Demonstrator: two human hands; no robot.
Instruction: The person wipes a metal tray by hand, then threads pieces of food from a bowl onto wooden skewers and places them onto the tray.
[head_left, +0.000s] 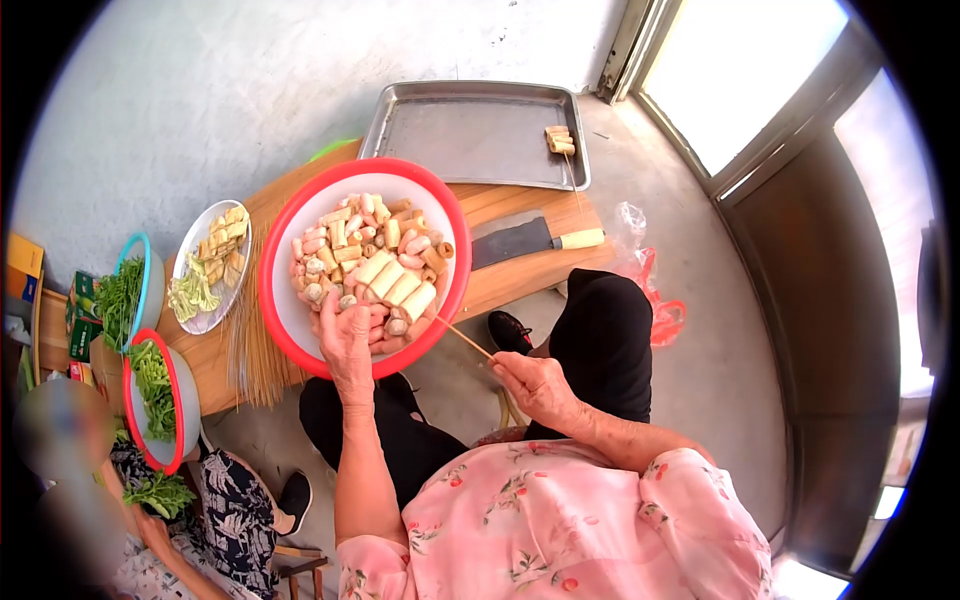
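A white bowl with a red rim (270, 265) holds many short, pale tan and pinkish food rolls (352, 228). My right hand (540, 388) pinches the lower end of a thin wooden skewer (465, 337), whose upper part reaches over the bowl. Several larger pale rolls (402, 287) sit side by side at its far end. My left hand (350, 338) is in the bowl's near side, its fingers curled around the underside of these rolls. Its fingertips are partly hidden by the food.
On the wooden board (520, 278) lie a cleaver (512, 243), loose skewers (255, 340) and a white plate (205, 318) of sliced food. A metal tray (450, 130) holds one filled skewer (560, 140). At left, another person's hand (150, 530) is near greens (160, 492) and a red-rimmed basin (183, 440).
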